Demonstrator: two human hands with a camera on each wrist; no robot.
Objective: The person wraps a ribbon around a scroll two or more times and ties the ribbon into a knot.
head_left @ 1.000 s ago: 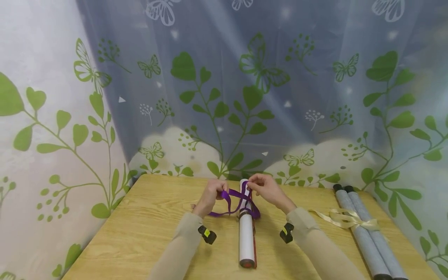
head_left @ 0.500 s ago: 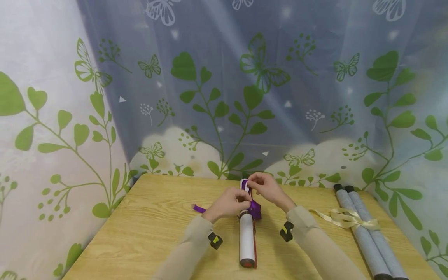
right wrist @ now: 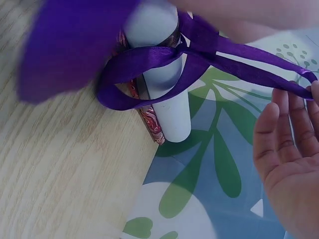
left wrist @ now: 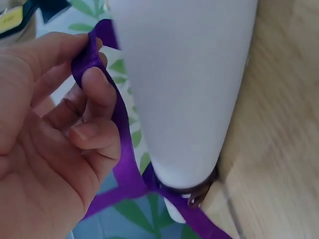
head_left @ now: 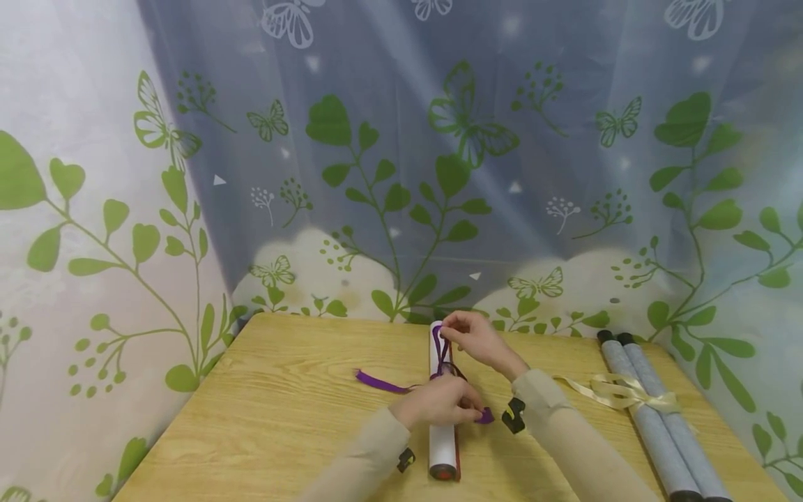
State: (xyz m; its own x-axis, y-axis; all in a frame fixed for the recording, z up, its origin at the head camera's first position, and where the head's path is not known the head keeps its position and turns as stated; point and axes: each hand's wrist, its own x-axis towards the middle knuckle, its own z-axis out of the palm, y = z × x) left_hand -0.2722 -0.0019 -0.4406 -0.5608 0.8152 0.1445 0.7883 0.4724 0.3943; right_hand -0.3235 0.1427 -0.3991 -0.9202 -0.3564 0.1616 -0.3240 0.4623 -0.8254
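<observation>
A white roll [head_left: 442, 443] with a dark end cap lies lengthwise on the wooden table, and a purple ribbon [head_left: 384, 382] goes round its middle. Crossing over the roll, my left hand [head_left: 441, 400] pinches a ribbon end on the roll's right side; in the left wrist view the ribbon [left wrist: 125, 134] runs between thumb and fingers. My right hand [head_left: 478, 340] pinches a long ribbon loop drawn toward the roll's far end, also seen as a loop [right wrist: 259, 67] in the right wrist view. Another ribbon tail lies to the left. The left hand partly hides the knot.
A narrow red-patterned piece [right wrist: 151, 124] lies along the roll's right side. Two grey rolls [head_left: 659, 425] tied with a cream ribbon [head_left: 633, 397] lie at the table's right edge. A leaf-printed curtain [head_left: 401, 174] hangs behind the table [head_left: 270, 418].
My left hand has moved from the left of the roll across to its right, carrying a ribbon end over the roll. My right hand has stayed at the far loop.
</observation>
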